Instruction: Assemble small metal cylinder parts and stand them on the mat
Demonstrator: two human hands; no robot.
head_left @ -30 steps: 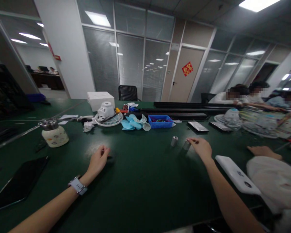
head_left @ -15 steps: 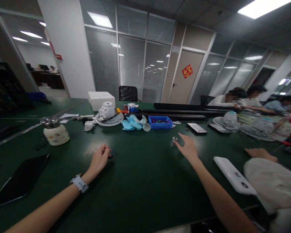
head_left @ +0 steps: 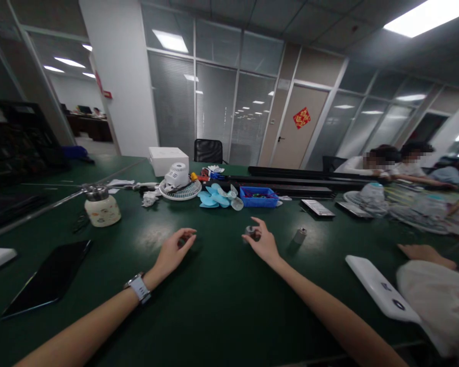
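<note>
My right hand [head_left: 265, 243] is out over the middle of the table. Its thumb and fingers curve around a small metal cylinder [head_left: 250, 231], slightly blurred and partly covered by the thumb. A second small metal cylinder [head_left: 300, 235] stands upright on the green tabletop to the right of that hand. My left hand [head_left: 176, 250], with a watch [head_left: 138, 288] on its wrist, hovers to the left. Its fingers are loosely curled, thumb apart, and nothing shows between them.
A blue tray [head_left: 259, 198] of small parts, light-blue fan blades [head_left: 220, 196] and a white fan housing [head_left: 179, 183] lie beyond my hands. At left are a jar [head_left: 102, 210] and a black tablet [head_left: 49, 278]; at right, a white device [head_left: 380, 288] and a neighbour's arm.
My right hand has moved left, and a cylinder now stands on the table to its right. My left hand has moved slightly right and its fingers have parted. The view has shifted a little.
</note>
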